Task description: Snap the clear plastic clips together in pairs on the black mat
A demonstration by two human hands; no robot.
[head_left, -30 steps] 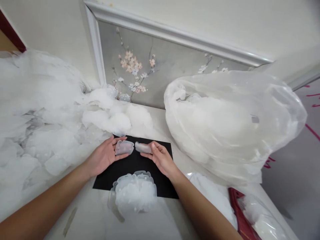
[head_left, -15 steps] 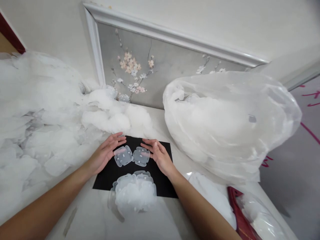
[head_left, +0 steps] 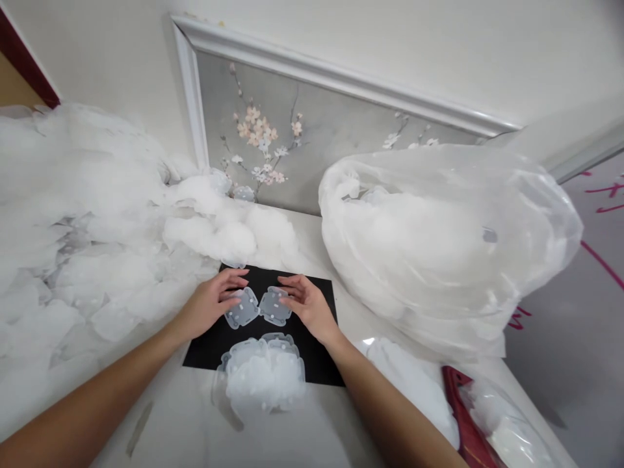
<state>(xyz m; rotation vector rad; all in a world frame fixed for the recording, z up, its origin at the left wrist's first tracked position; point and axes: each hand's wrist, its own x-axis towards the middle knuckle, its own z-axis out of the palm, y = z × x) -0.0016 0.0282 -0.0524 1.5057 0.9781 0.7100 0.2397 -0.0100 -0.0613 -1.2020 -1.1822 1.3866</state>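
Two translucent scalloped plastic pieces, the left piece (head_left: 242,308) and the right piece (head_left: 274,307), lie side by side on a black mat (head_left: 319,351), nearly touching. My left hand (head_left: 214,300) is at the left piece, its thumb over the piece's upper left edge and its fingers apart above the mat. My right hand (head_left: 310,305) mirrors it, thumb at the right piece's edge, fingers spread and curved. Neither hand grips a piece. Nearer to me, a heap of similar pieces (head_left: 266,377) overlaps the mat's front edge.
A large pile of white translucent pieces (head_left: 112,260) covers the table's left side. At the right stands a big clear plastic bag (head_left: 439,247) filled with white material. A red object (head_left: 465,416) and a smaller clear bag (head_left: 507,422) are at lower right. A framed floral panel (head_left: 341,136) stands behind.
My thumbs, seen through the pieces before, now show at their outer edges. The fingers of both hands are more curved. The two pieces have barely moved, and the view has shifted slightly.
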